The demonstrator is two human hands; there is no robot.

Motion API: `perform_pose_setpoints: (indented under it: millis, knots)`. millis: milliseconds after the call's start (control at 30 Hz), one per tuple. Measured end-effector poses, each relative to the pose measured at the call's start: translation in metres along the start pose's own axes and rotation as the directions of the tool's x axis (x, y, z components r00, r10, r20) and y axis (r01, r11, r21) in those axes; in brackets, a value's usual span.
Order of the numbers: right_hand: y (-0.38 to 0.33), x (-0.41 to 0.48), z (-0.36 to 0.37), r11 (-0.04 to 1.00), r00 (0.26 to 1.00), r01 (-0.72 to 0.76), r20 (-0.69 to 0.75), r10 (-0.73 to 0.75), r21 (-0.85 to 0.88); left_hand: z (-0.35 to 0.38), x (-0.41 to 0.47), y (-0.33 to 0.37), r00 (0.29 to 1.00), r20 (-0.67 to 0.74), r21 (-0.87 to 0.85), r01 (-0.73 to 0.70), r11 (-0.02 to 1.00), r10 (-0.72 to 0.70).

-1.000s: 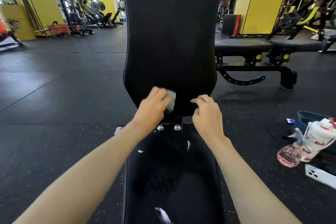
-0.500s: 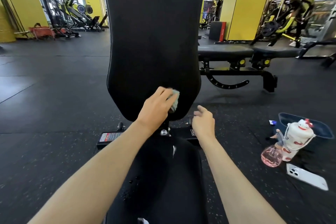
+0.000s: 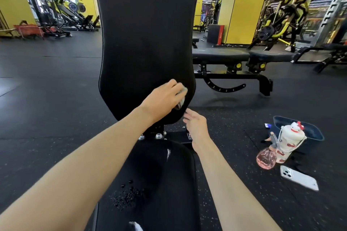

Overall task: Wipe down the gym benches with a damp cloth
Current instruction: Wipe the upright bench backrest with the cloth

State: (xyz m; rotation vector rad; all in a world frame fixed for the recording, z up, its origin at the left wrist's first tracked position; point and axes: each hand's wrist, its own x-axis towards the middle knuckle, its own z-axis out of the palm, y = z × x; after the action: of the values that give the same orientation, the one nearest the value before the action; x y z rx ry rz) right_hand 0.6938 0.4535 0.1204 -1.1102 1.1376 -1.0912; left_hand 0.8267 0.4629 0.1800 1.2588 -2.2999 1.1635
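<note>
The left hand [image 3: 161, 100] holds a small cloth [image 3: 182, 94] tight against the low right part of the tall black backrest [image 3: 146, 43]. The right hand [image 3: 196, 124] has loose, open fingers just below it.

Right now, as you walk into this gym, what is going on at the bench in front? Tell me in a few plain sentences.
A person is wiping the upright black backrest. Their left hand holds a pale cloth against its lower right part. The right hand is open close by the backrest's lower right edge, holding nothing. Droplets lie on the seat pad below. A pink spray bottle and a phone sit on the floor to the right.
</note>
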Motion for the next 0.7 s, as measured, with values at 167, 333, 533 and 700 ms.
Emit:
perform_pose_setpoints:
  millis: [167, 333, 533, 700]
  knots:
    - [0.006, 0.006, 0.003, 0.999, 1.0, 0.018, -0.014, -0.017, 0.03, 0.023, -0.056, 0.01, 0.958, 0.195, -0.097, -0.193, 0.977, 0.208]
    - [0.011, 0.016, 0.007, 0.992, 0.999, 0.014, -0.051, -0.008, 0.122, 0.003, -0.026, -0.01, 0.986, -0.117, -0.215, 0.094, 0.972, -0.121]
    - [0.009, 0.018, 0.007, 0.978, 0.996, -0.068, -0.038, 0.077, 0.197, 0.002, 0.022, -0.01, 0.89, -0.244, -0.278, 0.317, 0.907, -0.385]
    - [0.005, 0.013, 0.012, 0.984, 0.997, -0.046, -0.06, 0.058, 0.174, 0.03, -0.025, 0.018, 0.99, -0.075, -0.285, 0.091, 0.954, -0.116]
